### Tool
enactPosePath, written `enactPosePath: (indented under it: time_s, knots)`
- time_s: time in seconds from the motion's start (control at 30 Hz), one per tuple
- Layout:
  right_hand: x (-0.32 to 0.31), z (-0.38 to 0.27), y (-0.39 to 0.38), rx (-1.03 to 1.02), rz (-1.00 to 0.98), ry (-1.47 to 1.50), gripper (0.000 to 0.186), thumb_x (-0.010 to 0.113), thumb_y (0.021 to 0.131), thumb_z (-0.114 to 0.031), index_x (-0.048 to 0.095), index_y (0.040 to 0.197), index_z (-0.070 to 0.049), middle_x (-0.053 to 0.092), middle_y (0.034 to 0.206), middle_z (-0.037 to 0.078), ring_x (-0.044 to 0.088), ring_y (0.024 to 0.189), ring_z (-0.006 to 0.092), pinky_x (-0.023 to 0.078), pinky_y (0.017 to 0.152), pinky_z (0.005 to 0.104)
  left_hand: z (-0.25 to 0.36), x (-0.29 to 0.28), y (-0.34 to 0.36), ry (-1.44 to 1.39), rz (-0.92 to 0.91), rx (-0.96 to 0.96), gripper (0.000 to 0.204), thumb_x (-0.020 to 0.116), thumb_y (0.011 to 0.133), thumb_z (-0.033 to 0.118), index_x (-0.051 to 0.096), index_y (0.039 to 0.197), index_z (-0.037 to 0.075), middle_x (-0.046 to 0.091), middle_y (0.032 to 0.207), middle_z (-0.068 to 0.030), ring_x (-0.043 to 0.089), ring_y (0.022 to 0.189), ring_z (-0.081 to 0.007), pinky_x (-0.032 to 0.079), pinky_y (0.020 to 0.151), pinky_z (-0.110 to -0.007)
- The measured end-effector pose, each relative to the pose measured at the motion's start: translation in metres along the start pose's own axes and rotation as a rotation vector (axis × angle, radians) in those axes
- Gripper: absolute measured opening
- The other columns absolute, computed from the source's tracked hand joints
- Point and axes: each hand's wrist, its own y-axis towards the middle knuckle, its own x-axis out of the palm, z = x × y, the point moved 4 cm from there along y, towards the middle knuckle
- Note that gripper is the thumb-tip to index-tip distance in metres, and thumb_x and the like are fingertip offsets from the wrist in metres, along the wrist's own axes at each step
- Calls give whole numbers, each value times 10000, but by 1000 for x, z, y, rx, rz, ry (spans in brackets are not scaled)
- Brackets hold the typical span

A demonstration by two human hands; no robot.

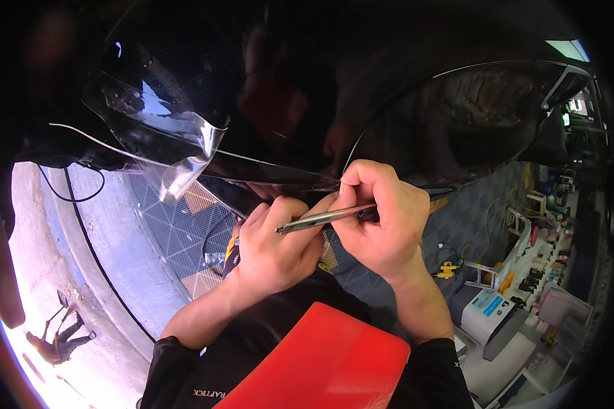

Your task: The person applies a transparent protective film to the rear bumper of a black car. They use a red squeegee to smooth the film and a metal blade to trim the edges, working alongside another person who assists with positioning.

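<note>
A glossy black car body panel [286, 109] fills the upper part of the head view. My right hand [382, 218] is closed at its lower edge, thumb and forefinger pinched together against the panel. Tucked in that hand's curled fingers is a slim metal cutter knife [324, 218], one end pointing left. Beside it my left hand [280, 238] is closed, its fingertips pressed together at the same edge; what they hold is hidden. Left of both hands, a crumpled flap of clear film [191, 160] hangs off the panel, with a thin pale strip [109, 146] sticking out leftward.
A smooth red curved piece [320, 361] lies close in front of my body. Patterned floor tiles [177, 232] show below the car. To the right are a step ladder [515, 238], a grey-white box-shaped machine [488, 313] and a bench with several tools [546, 266].
</note>
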Motion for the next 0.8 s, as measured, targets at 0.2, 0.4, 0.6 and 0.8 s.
enactPosePath:
  time_s: [0.2,0.4,0.6,0.8]
  knots:
    - [2,0,3,16,7,-27,259,815,819,76,673,999,-46,560,616,11,533,480,129,404,485,276,-1,-18,7,-43,9,-18,570,764,752,-74,783,1309,45,610,913,-52,625,693,-185,546,597,-343]
    - [3,1,2,-6,81,-75,266,838,790,58,683,972,-59,559,611,11,541,472,151,400,478,293,9,-41,21,205,-262,-83,729,795,777,-5,695,1486,134,556,890,-57,601,594,-179,529,536,-330]
    - [8,3,4,-11,140,-38,249,853,815,33,695,977,-71,568,616,6,536,465,167,398,475,300,20,-42,33,431,-439,-101,907,876,756,133,577,1608,208,550,889,-62,616,585,-191,512,527,-335]
    - [2,6,-6,108,151,117,200,814,894,56,726,1044,-42,575,632,3,504,496,90,382,496,265,19,-41,35,357,-452,-163,882,821,817,93,518,1644,145,562,901,-83,622,585,-216,516,520,-349]
